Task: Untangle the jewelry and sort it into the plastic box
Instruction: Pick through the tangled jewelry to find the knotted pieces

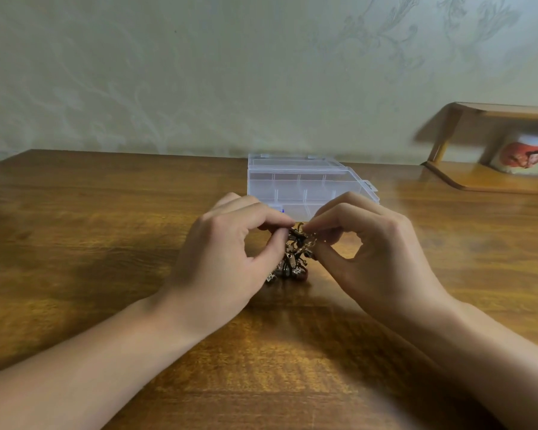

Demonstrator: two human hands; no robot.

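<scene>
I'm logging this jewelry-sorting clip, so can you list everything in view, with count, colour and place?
Tangled clump of metal jewelry: one, gold and dark, table centre, lifted at its top.
Clear plastic compartment box: one, transparent, behind the hands, lid closed.
Wooden table: one, brown, underneath everything.
Small wooden shelf: one, light brown, far right.
White cup with a red print: one, on that shelf.
Patterned wall: pale, behind.
Left hand: pinch grip on the clump.
Right hand: likewise.

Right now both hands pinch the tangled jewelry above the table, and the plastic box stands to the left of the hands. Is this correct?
Not quite. The plastic box is not to the left; it stands behind the hands, further along the table, as the head view shows. The rest holds: the left hand and right hand both pinch the tangled jewelry.
</scene>
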